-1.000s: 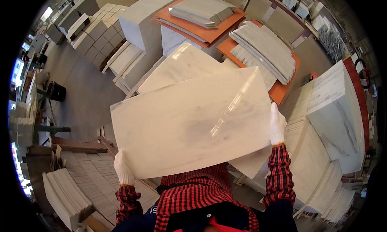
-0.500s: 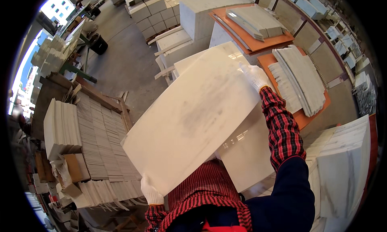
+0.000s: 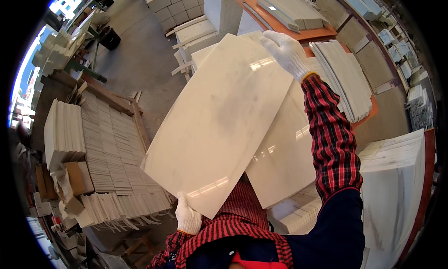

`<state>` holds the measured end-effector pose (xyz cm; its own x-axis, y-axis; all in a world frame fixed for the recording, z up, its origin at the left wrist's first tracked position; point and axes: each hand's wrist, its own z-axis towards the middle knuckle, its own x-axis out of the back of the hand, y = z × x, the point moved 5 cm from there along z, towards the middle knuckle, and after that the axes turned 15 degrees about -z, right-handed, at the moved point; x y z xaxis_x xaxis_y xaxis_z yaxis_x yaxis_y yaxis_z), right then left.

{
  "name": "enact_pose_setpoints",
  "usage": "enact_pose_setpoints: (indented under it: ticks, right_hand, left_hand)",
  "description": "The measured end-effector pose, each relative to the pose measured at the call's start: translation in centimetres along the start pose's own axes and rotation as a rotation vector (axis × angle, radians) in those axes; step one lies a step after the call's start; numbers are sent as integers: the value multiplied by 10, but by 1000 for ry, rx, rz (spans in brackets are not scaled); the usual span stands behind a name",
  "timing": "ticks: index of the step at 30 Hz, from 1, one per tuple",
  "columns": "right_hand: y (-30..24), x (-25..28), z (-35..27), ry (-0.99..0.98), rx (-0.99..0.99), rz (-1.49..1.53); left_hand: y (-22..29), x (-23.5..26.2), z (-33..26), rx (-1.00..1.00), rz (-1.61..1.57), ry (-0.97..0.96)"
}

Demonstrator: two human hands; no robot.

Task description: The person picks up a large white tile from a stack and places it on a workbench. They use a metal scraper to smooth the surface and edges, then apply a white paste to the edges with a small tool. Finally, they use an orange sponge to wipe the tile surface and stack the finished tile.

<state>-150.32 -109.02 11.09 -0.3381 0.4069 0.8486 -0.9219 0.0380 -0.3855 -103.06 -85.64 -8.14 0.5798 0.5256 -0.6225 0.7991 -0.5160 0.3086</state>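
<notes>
Glossy cream marble slab (image 3: pixel 224 124), faintly grey-veined, held tilted in the air: gloved left hand (image 3: pixel 187 216) grips its near corner, gloved right hand (image 3: pixel 287 52) its far edge. Below, stacked slabs (image 3: pixel 284 161), tile pallets (image 3: pixel 112 157), concrete floor (image 3: pixel 144 59).

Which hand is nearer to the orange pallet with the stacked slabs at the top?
Right. The right hand grips the marble tile at its top edge, just below the orange pallet. The left hand holds the tile's bottom edge, far away.
</notes>
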Motion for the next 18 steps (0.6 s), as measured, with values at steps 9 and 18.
enact_pose_setpoints:
  ticks: [9, 18]
  right_hand:
    - [-48, 28, -319, -844, -346, 376]
    - [-150, -76, -523, -431, -1158, 1401]
  left_hand:
    - [-55, -24, -26, 405, 120, -217]
    - [-128, -27, -56, 1036, 281, -319]
